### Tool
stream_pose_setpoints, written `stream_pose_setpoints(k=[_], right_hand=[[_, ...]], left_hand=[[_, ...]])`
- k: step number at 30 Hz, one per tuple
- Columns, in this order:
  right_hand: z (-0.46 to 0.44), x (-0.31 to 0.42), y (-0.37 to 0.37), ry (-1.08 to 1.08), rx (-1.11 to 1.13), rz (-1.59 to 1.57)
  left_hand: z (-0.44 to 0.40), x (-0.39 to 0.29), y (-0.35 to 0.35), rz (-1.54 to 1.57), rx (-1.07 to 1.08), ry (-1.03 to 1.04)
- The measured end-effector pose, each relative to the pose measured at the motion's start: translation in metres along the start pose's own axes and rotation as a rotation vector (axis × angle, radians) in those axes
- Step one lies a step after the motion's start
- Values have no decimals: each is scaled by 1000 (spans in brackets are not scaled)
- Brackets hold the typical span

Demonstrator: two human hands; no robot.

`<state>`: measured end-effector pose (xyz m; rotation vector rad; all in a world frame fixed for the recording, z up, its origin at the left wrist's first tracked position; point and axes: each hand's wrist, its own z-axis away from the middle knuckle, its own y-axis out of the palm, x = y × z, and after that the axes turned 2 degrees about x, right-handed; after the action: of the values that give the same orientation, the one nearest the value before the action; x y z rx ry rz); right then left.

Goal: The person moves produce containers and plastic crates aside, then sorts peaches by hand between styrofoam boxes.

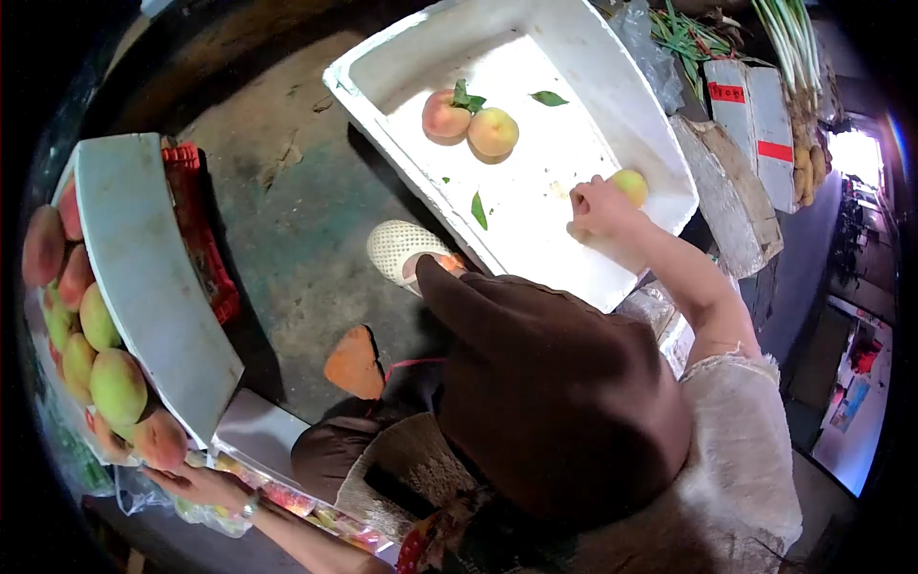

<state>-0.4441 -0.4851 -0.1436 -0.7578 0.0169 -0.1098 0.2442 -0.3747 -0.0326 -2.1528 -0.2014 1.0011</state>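
Note:
In a white foam box [535, 182], my right hand [609, 212] reaches down with its fingers bent together near the floor of the box. A yellow peach [630, 187] lies just behind that hand; whatever the fingertips pinch is hidden. Two other peaches, one reddish [444, 115] and one yellow-orange [493, 132], rest side by side, a leaf on top. Loose green leaves [479, 210] lie around them. At the lower left, my left hand [203, 485] has its fingers stretched out beside a reddish fruit [160, 441] at the edge of a heap of green and red fruit [117, 383].
A pale foam panel [143, 258] stands beside the heap, with a red crate [199, 230] behind it. An orange-brown piece [355, 364] lies on the floor near a cream perforated shoe [402, 251]. Foam boxes [751, 124] and spring onions [789, 43] line the right.

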Motion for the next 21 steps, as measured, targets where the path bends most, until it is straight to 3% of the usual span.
stream_pose_setpoints(k=[1,3,4,6,7,8,10,14,16,18,21], right_hand=[[-3,-1,-3,-4,7,7],[-6,-13,-11,123,292,-932],[-5,-19,-10,124,291,-928],[-4,-32,-4,104,291,-1362],[-5,-38,-4,165,231,-1431],[-4,-45,-7,159,234,-1425],[16,-35,-38,442,64,-1514],[16,-57,-58,690,54,-1647],[13,-71,-56,878,110,-1379],[4,-73,-43,803,121,-1338],[-6,-54,-40,840,237,-1133]], left_hand=[[11,2,-8,-8,0,-7],[40,-4,-23,31,76,15],[48,-7,-29,32,76,11],[62,-13,-37,82,187,12],[66,-18,-37,115,205,54],[66,-17,-38,112,198,49],[65,-15,-37,170,276,78],[51,-16,-33,148,262,-19],[38,-27,-27,207,236,-101],[25,-39,-18,255,98,-228],[2,-9,-17,349,96,-184]])
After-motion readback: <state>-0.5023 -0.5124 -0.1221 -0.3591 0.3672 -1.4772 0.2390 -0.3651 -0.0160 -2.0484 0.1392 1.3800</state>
